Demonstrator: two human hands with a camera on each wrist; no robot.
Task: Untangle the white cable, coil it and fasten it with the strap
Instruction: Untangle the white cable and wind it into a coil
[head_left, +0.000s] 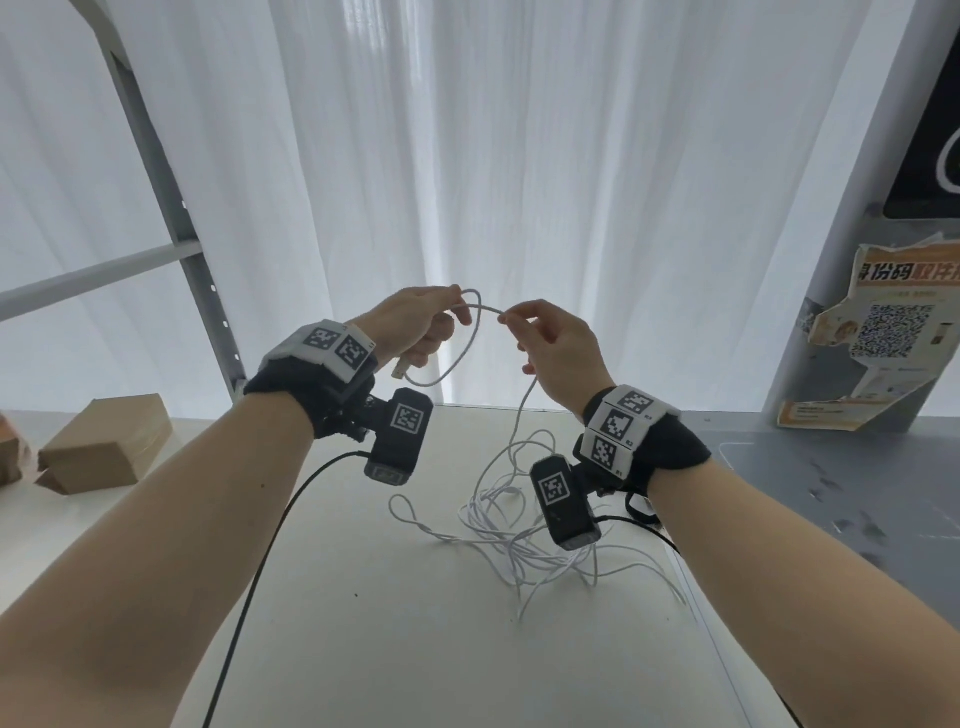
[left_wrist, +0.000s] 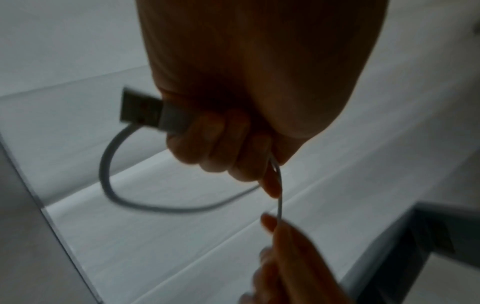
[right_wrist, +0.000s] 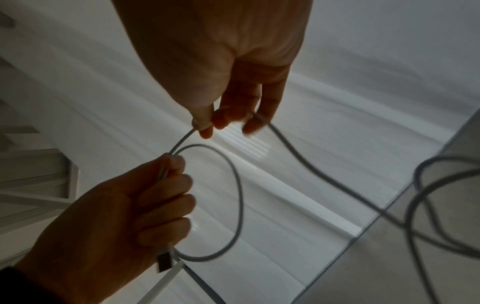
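Note:
Both hands are raised above the white table (head_left: 395, 649). My left hand (head_left: 415, 327) grips the white cable (head_left: 465, 358) near its USB plug (head_left: 399, 370), which sticks out below the fist, and holds one small loop. The plug (left_wrist: 145, 111) and loop show in the left wrist view under the curled fingers (left_wrist: 218, 148). My right hand (head_left: 545, 343) pinches the cable just right of the left hand, between thumb and fingertips (right_wrist: 205, 127). From there the cable drops to a tangled heap (head_left: 524, 535) on the table. No strap is visible.
A brown cardboard box (head_left: 104, 447) sits at the table's left edge. A black wire (head_left: 260, 566) runs from the left wrist camera across the table. White curtains hang behind. A grey surface (head_left: 831, 509) with a torn poster (head_left: 878, 338) lies to the right.

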